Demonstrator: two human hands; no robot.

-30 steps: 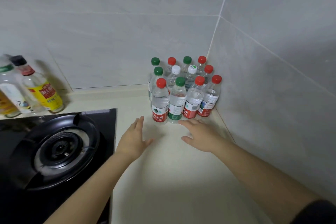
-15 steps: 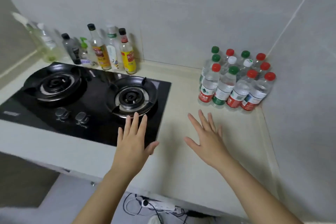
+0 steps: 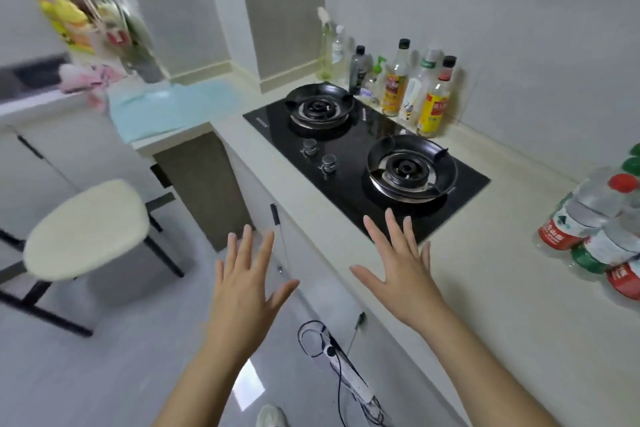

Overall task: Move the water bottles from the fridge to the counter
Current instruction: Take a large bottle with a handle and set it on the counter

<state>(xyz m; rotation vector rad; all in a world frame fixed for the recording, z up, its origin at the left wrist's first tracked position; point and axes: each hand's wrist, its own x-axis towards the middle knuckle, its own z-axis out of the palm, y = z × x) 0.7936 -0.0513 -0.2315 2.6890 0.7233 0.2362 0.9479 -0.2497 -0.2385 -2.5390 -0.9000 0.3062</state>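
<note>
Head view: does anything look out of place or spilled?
Only a corded power strip lying loose on the floor below the counter, where feet could catch it. No spill shows; the water bottles stand grouped on the counter.

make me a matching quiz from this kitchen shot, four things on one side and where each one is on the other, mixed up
Things:
1 water bottles
2 stool
3 power strip
4 right hand

Places:
A on the floor, far left
B over the counter, beside the hob
C on the counter, far right
D on the floor, below the counter front

Pairs: 1-C, 2-A, 3-D, 4-B
</note>
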